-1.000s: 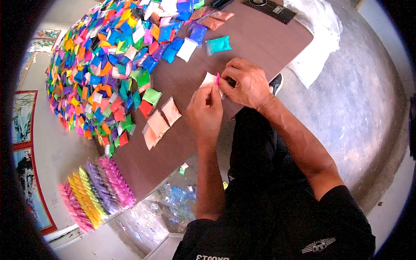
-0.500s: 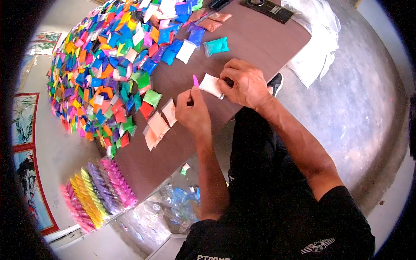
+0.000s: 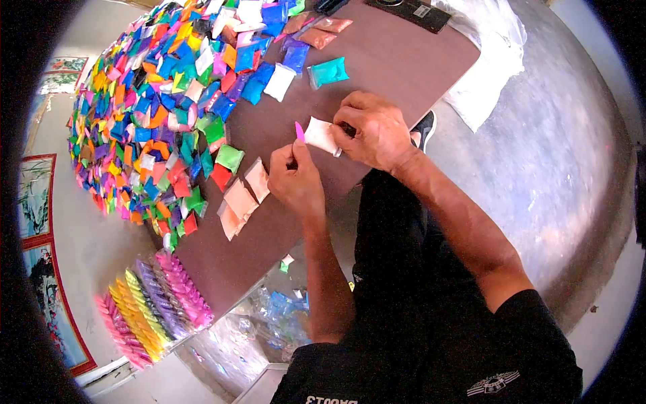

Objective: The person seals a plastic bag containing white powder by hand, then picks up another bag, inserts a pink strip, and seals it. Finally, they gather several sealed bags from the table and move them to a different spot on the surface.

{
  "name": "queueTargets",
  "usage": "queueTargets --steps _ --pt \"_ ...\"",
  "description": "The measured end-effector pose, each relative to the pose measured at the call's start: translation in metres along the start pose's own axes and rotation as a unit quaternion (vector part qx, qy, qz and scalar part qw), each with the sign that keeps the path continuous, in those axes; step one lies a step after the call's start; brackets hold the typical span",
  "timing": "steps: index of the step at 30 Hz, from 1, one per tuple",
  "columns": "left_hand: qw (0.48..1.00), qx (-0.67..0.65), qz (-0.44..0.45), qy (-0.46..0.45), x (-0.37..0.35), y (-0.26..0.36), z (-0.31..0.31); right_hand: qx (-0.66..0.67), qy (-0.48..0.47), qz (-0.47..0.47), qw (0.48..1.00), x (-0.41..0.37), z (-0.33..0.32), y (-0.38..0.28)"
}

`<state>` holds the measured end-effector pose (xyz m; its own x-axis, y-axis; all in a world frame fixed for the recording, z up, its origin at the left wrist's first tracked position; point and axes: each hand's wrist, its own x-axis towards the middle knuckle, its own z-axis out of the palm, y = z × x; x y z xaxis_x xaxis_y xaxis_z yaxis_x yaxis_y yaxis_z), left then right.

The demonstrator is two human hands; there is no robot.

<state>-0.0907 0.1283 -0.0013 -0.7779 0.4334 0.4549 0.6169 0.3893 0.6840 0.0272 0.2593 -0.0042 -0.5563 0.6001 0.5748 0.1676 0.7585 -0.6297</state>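
Note:
Between the thumb and finger of my left hand point(image 3: 296, 176) is a small magenta pointed piece point(image 3: 300, 131), its tip sticking up. My right hand point(image 3: 374, 131) pinches the right end of a pale pink packet point(image 3: 321, 135) over the brown table point(image 3: 269, 128). The packet's left end lies beside the magenta piece; whether they touch I cannot tell. Peach packets point(image 3: 240, 198) lie left of my left hand. Beyond my hands rest a teal packet point(image 3: 328, 72) and a white packet point(image 3: 278, 82).
A large heap of colourful packets point(image 3: 155, 101) covers the table's left side. Rows of pink, yellow and purple packets point(image 3: 158, 296) stand at the near left corner. A black device point(image 3: 410, 12) lies at the far edge, beside white plastic sheeting point(image 3: 481, 67).
The view has shifted slightly, so the table items appear a little further left. Both hands keep their grips, with the pale pink packet and magenta piece still between them.

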Motion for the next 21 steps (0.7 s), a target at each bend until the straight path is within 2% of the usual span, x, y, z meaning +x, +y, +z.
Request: queueTargets --steps 5,7,8,10,14,17,19,21 --pt "1.000 -0.017 -0.022 0.004 0.003 -0.001 -0.002 0.000 0.001 0.000 1.000 0.001 0.000 -0.001" --pt "0.993 -0.101 -0.062 -0.020 -0.001 0.007 -0.005 0.006 0.002 -0.001 1.000 0.001 0.000 -0.002" --pt "0.993 -0.099 -0.062 -0.018 -0.003 0.010 -0.005 0.008 0.002 -0.001 1.000 0.000 0.000 -0.002" --pt "0.990 -0.076 0.063 -0.099 -0.003 0.016 -0.006 -0.004 0.004 0.007 1.000 -0.001 0.000 -0.003" --pt "0.987 -0.061 0.082 -0.120 -0.004 0.010 -0.001 -0.002 -0.003 0.009 1.000 0.000 -0.002 -0.003" --pt "0.992 -0.071 0.054 -0.089 -0.002 0.009 0.000 -0.017 -0.008 -0.011 1.000 0.001 -0.003 -0.003" --pt "0.998 -0.033 -0.012 -0.051 0.001 0.009 0.000 -0.013 -0.021 -0.008 1.000 0.001 -0.004 -0.003" --pt "0.998 -0.038 -0.018 -0.042 0.004 0.004 0.002 -0.012 -0.025 -0.004 1.000 0.001 -0.004 -0.003"
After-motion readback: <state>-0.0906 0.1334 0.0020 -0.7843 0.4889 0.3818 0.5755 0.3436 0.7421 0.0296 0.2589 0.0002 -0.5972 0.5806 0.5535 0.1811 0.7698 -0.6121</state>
